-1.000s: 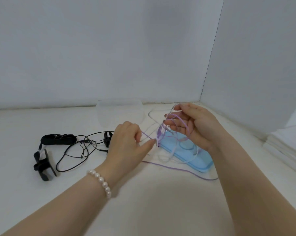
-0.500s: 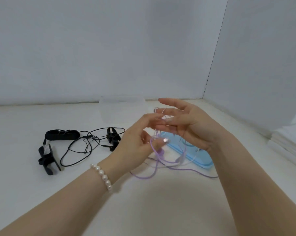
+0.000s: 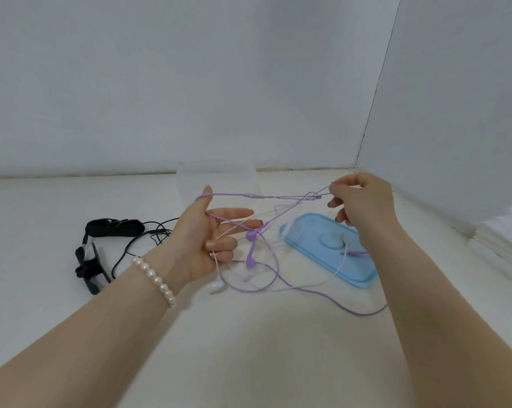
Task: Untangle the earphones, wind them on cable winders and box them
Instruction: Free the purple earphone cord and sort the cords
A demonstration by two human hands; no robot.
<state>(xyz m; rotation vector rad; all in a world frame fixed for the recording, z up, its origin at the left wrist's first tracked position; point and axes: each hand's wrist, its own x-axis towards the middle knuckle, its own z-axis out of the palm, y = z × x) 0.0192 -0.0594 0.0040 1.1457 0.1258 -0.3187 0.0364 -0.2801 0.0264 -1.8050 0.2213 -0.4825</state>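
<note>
while right hand (image 3: 363,206) pinches purple earphones (image 3: 250,240), left hand (image 3: 203,240) splayed, cord looped over thumb.

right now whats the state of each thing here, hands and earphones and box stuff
left hand: fingers spread, purple cable looped over the thumb
right hand: pinching the cables, raised
purple earphones: stretched between the hands, tangled with the white pair
white earphones: tangled, one bud on the table
black earphones: loose on the table, untouched
blue lid: flat on the table
clear box: open
</note>
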